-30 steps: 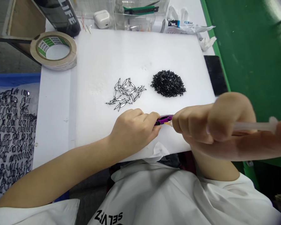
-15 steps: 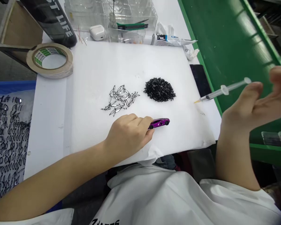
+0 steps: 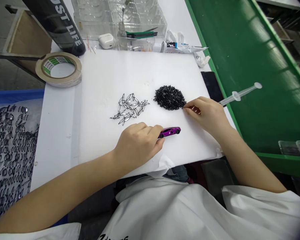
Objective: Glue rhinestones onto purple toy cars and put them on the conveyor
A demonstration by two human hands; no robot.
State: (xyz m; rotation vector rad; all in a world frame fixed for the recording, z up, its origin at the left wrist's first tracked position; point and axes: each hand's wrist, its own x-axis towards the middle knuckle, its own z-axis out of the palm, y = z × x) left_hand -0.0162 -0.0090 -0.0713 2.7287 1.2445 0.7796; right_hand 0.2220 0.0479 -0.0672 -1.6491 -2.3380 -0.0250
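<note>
Purple toy car, one: head view, near side of the white pad, one end gripped by the left hand. Right hand: fingertips nearly together at the black pieces' edge; whether any is pinched, I cannot tell. Step, apparently: picking out one piece. Next move calls, I judge, for a fine fingertip grip.

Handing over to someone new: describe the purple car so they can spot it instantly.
On the white mat, toward its near edge, the left hand grips a small car by one end. Its purple body sets it apart from the black pile and the scattered black-rimmed slivers beyond it.
</note>
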